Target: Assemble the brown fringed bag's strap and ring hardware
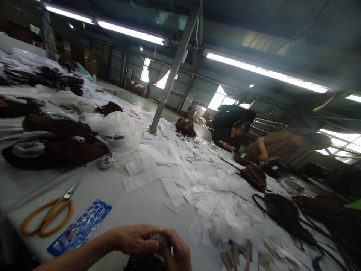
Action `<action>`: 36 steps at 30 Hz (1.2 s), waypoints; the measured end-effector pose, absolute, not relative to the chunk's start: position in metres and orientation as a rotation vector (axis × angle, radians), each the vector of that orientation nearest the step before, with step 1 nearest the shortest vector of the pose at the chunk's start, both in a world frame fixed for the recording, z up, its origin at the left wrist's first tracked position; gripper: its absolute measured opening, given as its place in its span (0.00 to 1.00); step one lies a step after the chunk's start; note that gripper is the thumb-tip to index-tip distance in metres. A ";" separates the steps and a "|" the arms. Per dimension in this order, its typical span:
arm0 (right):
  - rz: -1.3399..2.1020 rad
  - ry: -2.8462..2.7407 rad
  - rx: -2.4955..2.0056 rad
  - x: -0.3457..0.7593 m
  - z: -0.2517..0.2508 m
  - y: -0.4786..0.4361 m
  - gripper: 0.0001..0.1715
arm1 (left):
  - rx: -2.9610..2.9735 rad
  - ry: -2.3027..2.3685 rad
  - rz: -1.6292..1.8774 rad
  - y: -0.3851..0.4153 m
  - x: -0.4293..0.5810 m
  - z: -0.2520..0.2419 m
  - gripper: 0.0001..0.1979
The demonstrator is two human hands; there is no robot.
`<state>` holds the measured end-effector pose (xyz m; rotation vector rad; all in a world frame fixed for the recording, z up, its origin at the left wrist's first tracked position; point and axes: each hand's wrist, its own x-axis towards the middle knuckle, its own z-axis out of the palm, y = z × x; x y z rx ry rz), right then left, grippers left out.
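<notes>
At the bottom edge my left hand (134, 238) and my right hand (178, 251) are closed together around a small dark item (158, 241) with a shiny wrapping; I cannot make out what it is. More dark brown material (141, 263) lies just under them. Orange-handled scissors (47, 216) lie to the left of my hands. Beside the scissors rests a flat blue printed packet (80, 227).
A long white table (141, 203) is strewn with white paper scraps (197, 180) and clear bags (118, 126). Brown bags lie stacked at left (56, 150) and loose at right (282, 210). A steel post (169, 79) rises from the table. Two people (254, 143) work at the far side.
</notes>
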<state>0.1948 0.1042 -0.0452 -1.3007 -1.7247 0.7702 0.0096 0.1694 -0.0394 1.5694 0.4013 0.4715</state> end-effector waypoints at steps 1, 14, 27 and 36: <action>0.783 -1.707 -1.306 0.195 -0.044 0.104 0.18 | 1.612 0.397 0.464 0.168 0.010 -0.037 0.17; 1.042 -1.831 -1.390 0.207 0.000 0.094 0.19 | 1.572 0.366 0.177 0.180 0.011 -0.045 0.10; 1.232 -1.185 -1.288 0.199 -0.033 0.106 0.24 | 1.562 0.472 0.350 0.172 0.027 -0.052 0.27; 1.009 -1.697 -1.580 0.213 -0.006 0.109 0.27 | 1.238 0.474 0.277 0.176 0.021 -0.072 0.23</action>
